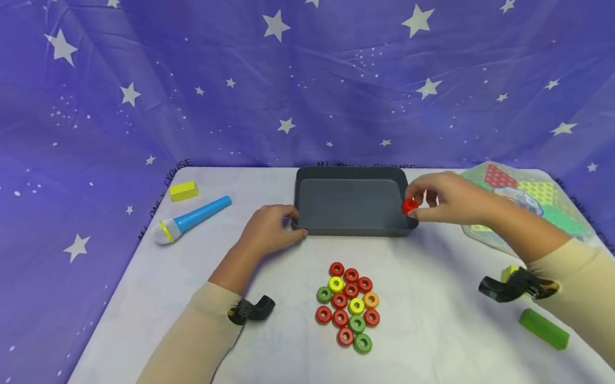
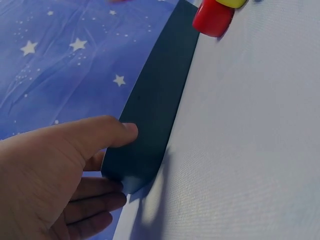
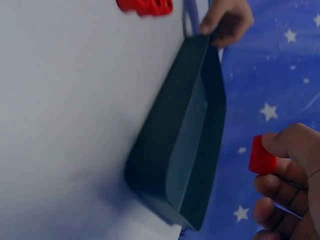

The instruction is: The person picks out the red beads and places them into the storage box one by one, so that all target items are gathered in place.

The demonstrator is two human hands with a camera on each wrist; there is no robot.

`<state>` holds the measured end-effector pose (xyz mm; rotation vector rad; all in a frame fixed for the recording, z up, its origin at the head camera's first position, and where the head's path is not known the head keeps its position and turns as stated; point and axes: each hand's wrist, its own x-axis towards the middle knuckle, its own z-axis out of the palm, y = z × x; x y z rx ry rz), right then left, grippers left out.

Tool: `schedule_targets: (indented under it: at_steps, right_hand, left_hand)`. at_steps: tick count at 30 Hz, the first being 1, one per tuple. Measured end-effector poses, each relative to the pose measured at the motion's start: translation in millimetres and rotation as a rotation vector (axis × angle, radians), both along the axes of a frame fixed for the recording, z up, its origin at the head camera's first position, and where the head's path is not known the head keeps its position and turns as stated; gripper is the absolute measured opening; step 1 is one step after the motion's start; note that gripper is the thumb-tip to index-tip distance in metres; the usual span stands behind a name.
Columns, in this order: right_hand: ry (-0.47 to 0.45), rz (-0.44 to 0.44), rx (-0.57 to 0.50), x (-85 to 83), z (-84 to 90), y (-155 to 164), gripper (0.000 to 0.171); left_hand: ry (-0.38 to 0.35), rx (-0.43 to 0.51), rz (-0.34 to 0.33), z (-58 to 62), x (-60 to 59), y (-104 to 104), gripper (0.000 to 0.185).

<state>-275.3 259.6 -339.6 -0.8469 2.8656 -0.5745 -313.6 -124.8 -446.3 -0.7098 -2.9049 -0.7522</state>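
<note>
A dark grey rectangular tray [image 1: 349, 203] stands at the back of the white table. My left hand [image 1: 271, 230] grips its front left corner, with the thumb on the front wall and the fingers round the side in the left wrist view. Between thumb and fingers, my right hand [image 1: 442, 198] pinches a red ring [image 3: 262, 156] by the tray's right end. In the head view this ring overlaps the front right corner. Several red, yellow, green and orange rings [image 1: 339, 301] lie in a loose cluster in front of the tray.
A blue toy microphone [image 1: 200, 215] and a yellow block [image 1: 183, 191] lie at the left. On the right are a clear bag with colourful pieces [image 1: 533, 196], a green block [image 1: 544, 328] and a yellow block [image 1: 509, 273] partly behind the right wrist strap. A purple starry cloth [image 1: 329, 62] hangs behind.
</note>
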Motion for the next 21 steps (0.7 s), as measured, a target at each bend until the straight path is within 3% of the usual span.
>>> schedule_targets:
  at_steps: [5,12,17,21]
  right_hand:
    - [0.005,-0.002,0.114,-43.0,-2.9,-3.3,0.016]
    - [0.025,-0.073,0.207,-92.7,-37.9,-8.9,0.023]
    - [0.048,-0.15,0.324,-111.2,-58.0,-14.2,0.031]
    - [0.072,-0.176,0.385,-117.2,-61.2,-21.4,0.027]
  left_hand:
    - [-0.008,-0.005,-0.003,-0.5,-0.4,1.0,0.068]
    - [-0.035,-0.009,0.012,-1.5,1.2,4.0,0.077]
    - [-0.017,-0.017,0.039,-3.5,1.0,4.9,0.076]
    - [0.007,-0.011,0.054,-4.0,-0.2,3.2,0.076]
